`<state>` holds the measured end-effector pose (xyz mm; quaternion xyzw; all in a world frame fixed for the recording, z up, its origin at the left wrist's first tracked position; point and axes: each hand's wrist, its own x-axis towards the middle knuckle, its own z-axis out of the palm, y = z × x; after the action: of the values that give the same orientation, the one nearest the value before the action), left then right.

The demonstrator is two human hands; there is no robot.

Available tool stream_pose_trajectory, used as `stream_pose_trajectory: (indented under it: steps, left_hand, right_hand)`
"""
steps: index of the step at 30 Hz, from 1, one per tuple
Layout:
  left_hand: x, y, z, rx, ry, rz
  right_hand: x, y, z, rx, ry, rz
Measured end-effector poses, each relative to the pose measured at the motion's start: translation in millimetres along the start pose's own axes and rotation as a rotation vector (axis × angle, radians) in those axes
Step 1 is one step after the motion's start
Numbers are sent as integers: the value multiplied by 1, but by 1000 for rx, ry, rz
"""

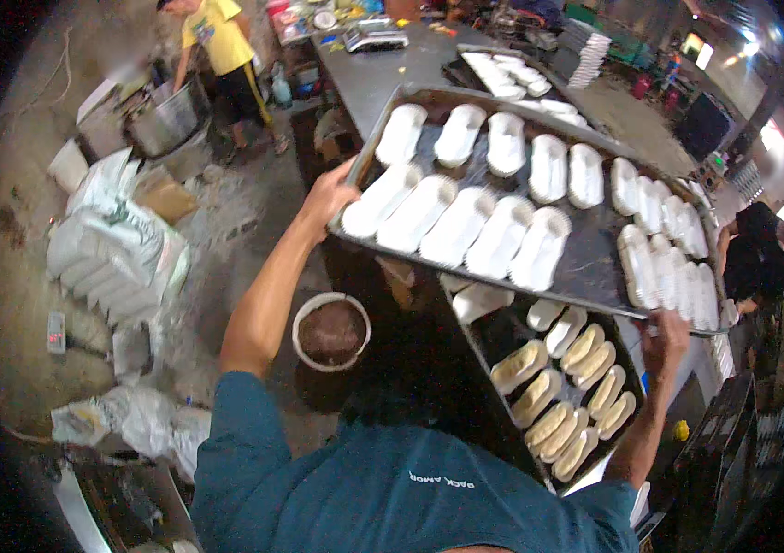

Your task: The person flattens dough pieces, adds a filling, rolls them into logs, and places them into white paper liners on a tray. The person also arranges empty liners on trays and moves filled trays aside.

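A large dark baking tray point(587, 260) is held up, tilted, between my two hands. Rows of long white paper baking cups point(429, 217) stand on it, and those I can see into look unfilled. My left hand point(332, 197) is closed on the tray's left end, and my right hand point(666, 335) grips its near edge toward the right. Below it, partly covered, lies a second dark tray point(508, 334) of similar cups. Several of these hold pale yellowish dough or batter point(553, 424); others at its far end look white.
A third tray point(502, 72) of white cups lies on the long metal table point(355, 78). A white bucket point(296, 334) with brown contents stands on the floor at left, near stacked white sacks point(111, 244). A person in a yellow shirt point(218, 41) bends over a large pot point(163, 124).
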<state>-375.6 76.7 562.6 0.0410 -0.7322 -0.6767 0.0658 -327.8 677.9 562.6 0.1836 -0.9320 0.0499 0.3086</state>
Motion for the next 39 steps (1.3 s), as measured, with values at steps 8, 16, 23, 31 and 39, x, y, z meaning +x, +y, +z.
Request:
stream_pose_trajectory:
  steps: [8, 16, 23, 31, 39]
  left_hand:
    - [71, -48, 5, 23, -61, -56]
    - [143, -89, -11, -205, -191, -57]
    - [141, -113, -4, -597, -331, 107]
    - [202, -162, -5, -644, -218, 45]
    - [104, -203, 137, -1255, -23, -88]
  right_hand:
    - [5, -31, 75, 46, 68, 44]
    - [-3, -45, 120, -108, 91, 163]
    - [-20, -51, 136, -176, 193, 167]
    - [-12, -55, 161, -199, 94, 217]
    - [7, -82, 195, -141, 127, 264]
